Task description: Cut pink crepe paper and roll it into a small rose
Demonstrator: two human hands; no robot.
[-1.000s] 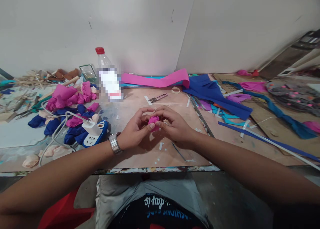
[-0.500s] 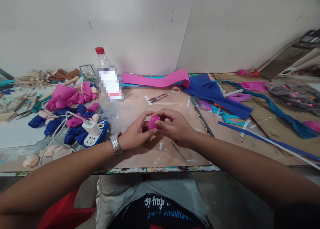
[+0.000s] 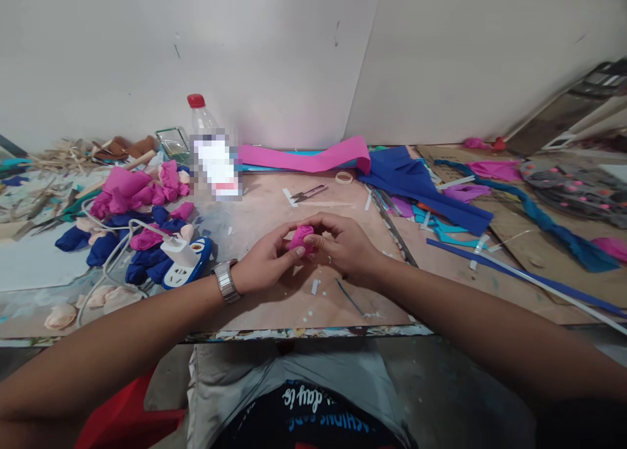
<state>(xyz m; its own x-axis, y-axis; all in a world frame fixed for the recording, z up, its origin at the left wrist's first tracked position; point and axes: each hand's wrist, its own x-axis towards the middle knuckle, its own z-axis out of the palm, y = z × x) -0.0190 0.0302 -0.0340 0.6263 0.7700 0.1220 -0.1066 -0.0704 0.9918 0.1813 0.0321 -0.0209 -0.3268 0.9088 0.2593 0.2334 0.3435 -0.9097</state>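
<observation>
A small pink crepe-paper flower (image 3: 302,236), rolled like a rosebud, is held between both hands over the table. My left hand (image 3: 268,256), with a metal watch (image 3: 226,282) at the wrist, is closed on its left side, the thumb along the lower edge. From the right, my right hand (image 3: 345,249) grips it with thumb and curled index finger. Part of the flower is hidden by the fingers. Beyond the hands lie small thread snips (image 3: 309,194) and a roll of tape (image 3: 343,177).
Pink and blue paper flowers (image 3: 127,187) are heaped at left beside a blue-and-white power strip (image 3: 187,266). A red-capped bottle (image 3: 196,109) stands behind a phone (image 3: 218,168). A pink paper strip (image 3: 304,157) lies along the wall; blue paper (image 3: 421,184) and a white rod (image 3: 553,285) lie right.
The pink flower has turned slightly between the fingers, so its rolled top shows more. Both hands stay in nearly the same place.
</observation>
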